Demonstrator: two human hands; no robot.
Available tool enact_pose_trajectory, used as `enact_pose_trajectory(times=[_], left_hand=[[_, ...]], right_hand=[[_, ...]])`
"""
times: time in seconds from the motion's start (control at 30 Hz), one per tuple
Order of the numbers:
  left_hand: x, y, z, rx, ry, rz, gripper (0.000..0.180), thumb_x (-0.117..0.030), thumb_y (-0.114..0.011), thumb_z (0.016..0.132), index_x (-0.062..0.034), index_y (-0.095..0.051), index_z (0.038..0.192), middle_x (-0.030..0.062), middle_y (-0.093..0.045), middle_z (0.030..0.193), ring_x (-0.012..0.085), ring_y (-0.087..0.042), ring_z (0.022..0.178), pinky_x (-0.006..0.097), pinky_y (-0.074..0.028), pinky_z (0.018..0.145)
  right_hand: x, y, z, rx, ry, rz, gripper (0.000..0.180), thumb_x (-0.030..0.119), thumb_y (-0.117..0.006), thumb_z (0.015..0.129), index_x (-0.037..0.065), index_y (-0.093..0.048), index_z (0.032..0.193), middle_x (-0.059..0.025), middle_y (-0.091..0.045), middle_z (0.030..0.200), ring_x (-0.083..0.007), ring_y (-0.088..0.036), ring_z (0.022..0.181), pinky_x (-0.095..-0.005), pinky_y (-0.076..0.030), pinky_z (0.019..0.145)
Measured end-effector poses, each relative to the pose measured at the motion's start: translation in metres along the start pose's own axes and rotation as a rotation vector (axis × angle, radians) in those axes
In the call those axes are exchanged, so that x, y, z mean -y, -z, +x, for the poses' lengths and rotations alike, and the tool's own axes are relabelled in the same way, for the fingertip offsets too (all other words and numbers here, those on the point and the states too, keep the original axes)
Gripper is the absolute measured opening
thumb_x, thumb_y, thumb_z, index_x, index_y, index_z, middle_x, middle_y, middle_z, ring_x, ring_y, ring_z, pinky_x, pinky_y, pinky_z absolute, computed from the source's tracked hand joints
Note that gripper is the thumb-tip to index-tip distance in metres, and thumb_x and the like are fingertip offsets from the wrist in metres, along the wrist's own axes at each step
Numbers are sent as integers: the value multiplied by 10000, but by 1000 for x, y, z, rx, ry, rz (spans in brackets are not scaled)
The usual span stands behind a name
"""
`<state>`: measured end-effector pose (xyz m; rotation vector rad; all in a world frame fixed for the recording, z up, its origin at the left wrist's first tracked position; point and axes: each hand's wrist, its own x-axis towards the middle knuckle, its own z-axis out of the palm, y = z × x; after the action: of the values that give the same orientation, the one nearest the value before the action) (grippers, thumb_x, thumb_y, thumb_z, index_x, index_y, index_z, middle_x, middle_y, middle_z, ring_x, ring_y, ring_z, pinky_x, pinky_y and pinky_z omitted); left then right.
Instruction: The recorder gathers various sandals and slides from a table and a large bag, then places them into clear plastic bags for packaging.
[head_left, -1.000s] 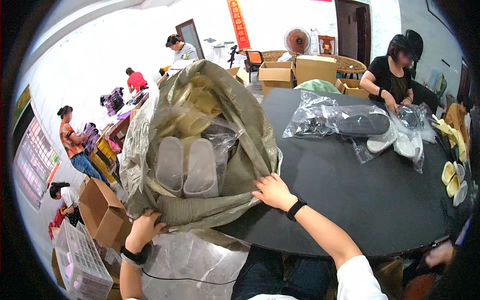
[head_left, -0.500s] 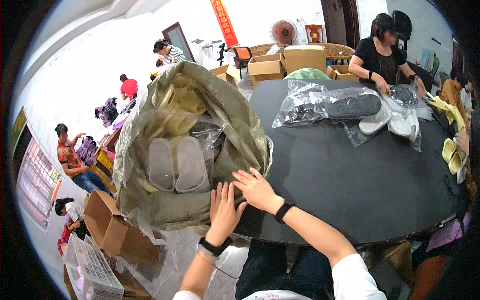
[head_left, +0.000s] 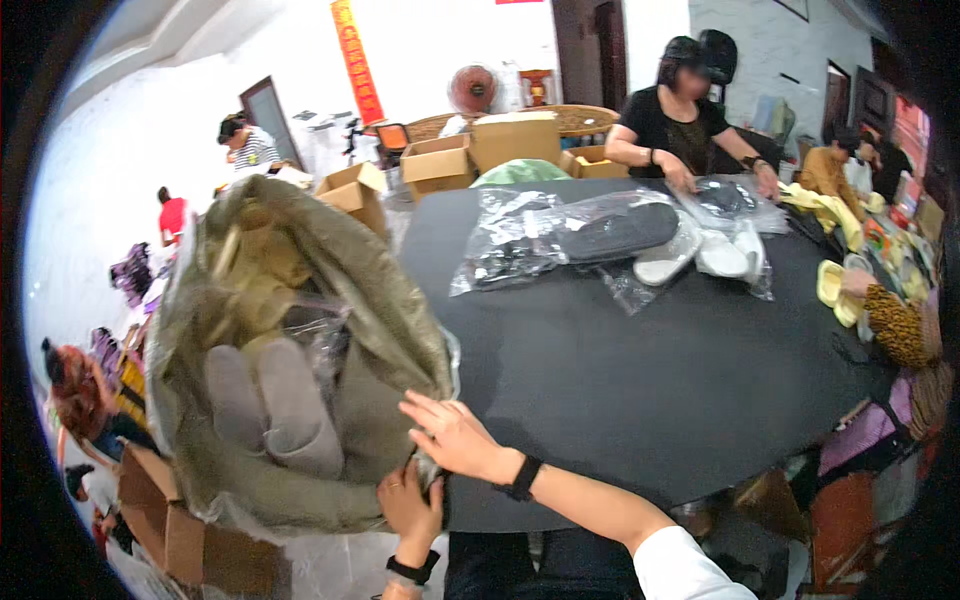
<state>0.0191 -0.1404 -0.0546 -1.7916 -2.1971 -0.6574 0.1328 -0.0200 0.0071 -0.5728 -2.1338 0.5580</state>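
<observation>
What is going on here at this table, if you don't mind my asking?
A person has both hands at the mouth of a big olive sack at the edge of a dark round table. The right hand rests on the sack's rim, the left hand grips it from below. Grey slippers in clear plastic show inside. Across the table, another person handles bagged slippers.

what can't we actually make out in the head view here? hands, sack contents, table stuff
- Left hand: fingertips hidden behind the rim of the big olive-green woven sack; grip unclear.
- Right hand: palm side faces away, so contact with the sack unclear.
- Pair of grey slippers: toes buried in the sack; items beneath are blurred by clear plastic.
- Dark slippers in clear plastic bags on the round black table: glare hides detail.
</observation>
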Motion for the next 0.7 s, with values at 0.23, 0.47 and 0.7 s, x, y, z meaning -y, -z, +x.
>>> enact_pose_trajectory(times=[0.23, 0.47, 0.7], left_hand=[[1, -1, 0, -70, 17, -21, 448, -288, -594, 756, -13, -542, 1106, 153, -501, 1036, 347, -442, 1020, 474, -309, 927], [-1, -10, -2, -56, 5, -59, 465, -308, -586, 762, -10, -529, 1114, 165, -495, 1071, 363, -432, 1022, 485, -302, 929], [-18, 20, 3, 207, 112, 65, 386, -255, -490, 901, 9, -509, 1182, 169, -479, 1257, 319, -435, 1179, 430, -325, 993]], right_hand=[[-48, 64, -31, -203, -494, 279, 295, 191, -524, 889, 15, -561, 1124, -88, -624, 1042, -147, -602, 883, -274, -474, 766], [-118, 90, -66, -335, -947, 1158, 284, 162, -443, 922, -20, -505, 1131, -115, -596, 1030, -169, -592, 864, -299, -499, 764], [-120, 80, -67, -257, -922, 1085, 284, 175, -442, 929, -25, -508, 1119, -121, -588, 991, -182, -598, 839, -294, -507, 742]])
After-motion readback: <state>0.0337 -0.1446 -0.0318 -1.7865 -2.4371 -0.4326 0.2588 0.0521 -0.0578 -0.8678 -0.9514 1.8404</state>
